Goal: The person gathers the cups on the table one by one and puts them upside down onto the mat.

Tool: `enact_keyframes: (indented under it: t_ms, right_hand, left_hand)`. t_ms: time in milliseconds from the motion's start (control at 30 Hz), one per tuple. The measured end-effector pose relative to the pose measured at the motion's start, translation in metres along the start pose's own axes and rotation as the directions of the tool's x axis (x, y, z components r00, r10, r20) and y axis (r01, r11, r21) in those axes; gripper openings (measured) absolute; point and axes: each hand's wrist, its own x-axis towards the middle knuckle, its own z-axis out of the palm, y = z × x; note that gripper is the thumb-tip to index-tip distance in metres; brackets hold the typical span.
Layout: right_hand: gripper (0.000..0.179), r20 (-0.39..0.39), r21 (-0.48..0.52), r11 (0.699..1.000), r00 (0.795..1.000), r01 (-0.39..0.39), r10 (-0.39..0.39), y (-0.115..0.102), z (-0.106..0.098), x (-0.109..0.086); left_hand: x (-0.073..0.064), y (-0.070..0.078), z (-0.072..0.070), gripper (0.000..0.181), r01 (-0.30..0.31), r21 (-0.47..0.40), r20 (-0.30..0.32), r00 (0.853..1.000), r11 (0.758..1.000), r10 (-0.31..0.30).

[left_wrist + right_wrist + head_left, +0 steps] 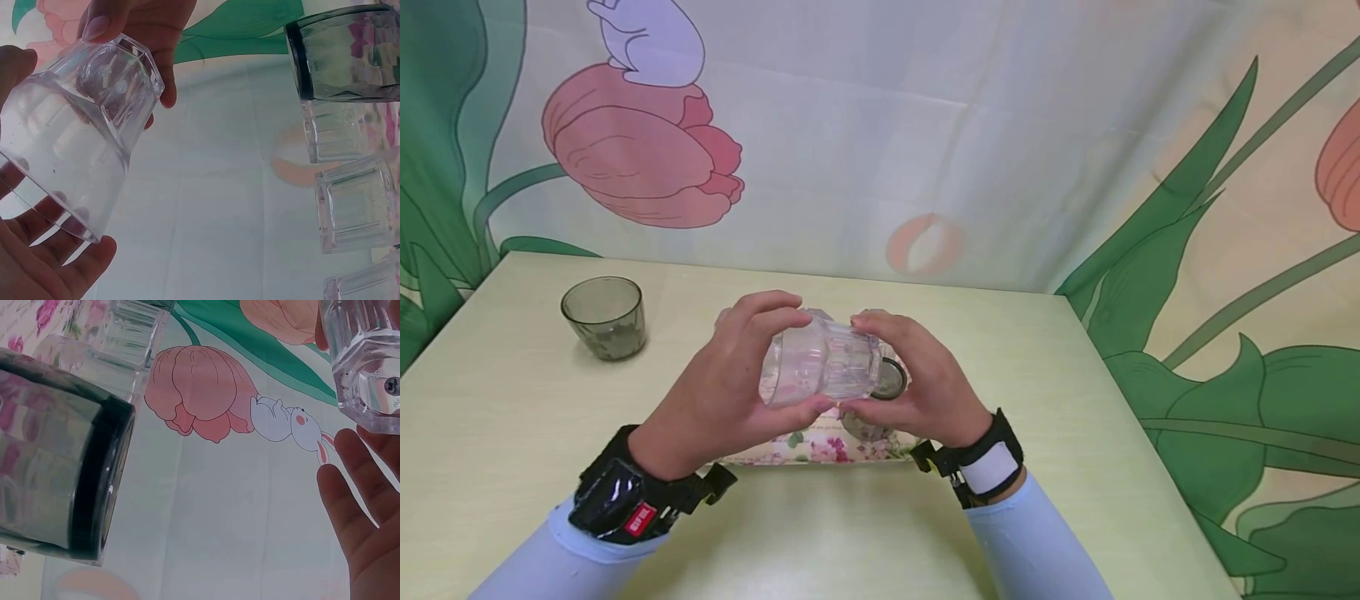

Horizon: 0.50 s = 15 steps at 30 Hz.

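Observation:
A clear faceted drinking glass (827,362) is held on its side between both hands, above the middle of the table. My left hand (718,379) grips it round the wide rim end, thumb below and fingers over the top. At the narrower base end, my right hand (928,375) holds it between thumb and fingers. The left wrist view shows the transparent glass (81,137) tilted, its octagonal base towards the right hand (147,28). Behind the hands, a dark-tinted glass (344,56) stands with its base up, partly hidden in the head view.
Several clear glasses (356,206) stand in a row beside the tinted one. Under them lies a floral tray or mat (831,450), mostly covered by the hands. Another grey-green tinted glass (604,321) stands upright at the table's back left. A printed curtain (850,142) hangs behind.

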Motion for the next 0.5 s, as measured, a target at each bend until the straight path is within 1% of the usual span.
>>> enact_keyframes:
  t_ms: [133,500]
  right_hand:
    - [0.076,-0.008,-0.004,1.0,1.0,0.001,-0.001,-0.0007,0.0001,-0.0005]
    - [0.075,-0.019,-0.008,1.0,1.0,0.004,-0.004,-0.0001,-0.0001,-0.0009]
  left_hand:
    - [-0.0006,-0.0013,0.0005,0.07,-0.015,-0.002,-0.004,1.0,1.0,0.015]
    - [-0.0009,-0.004,-0.0021,0.072,-0.005,0.016,0.015,1.0,1.0,0.005]
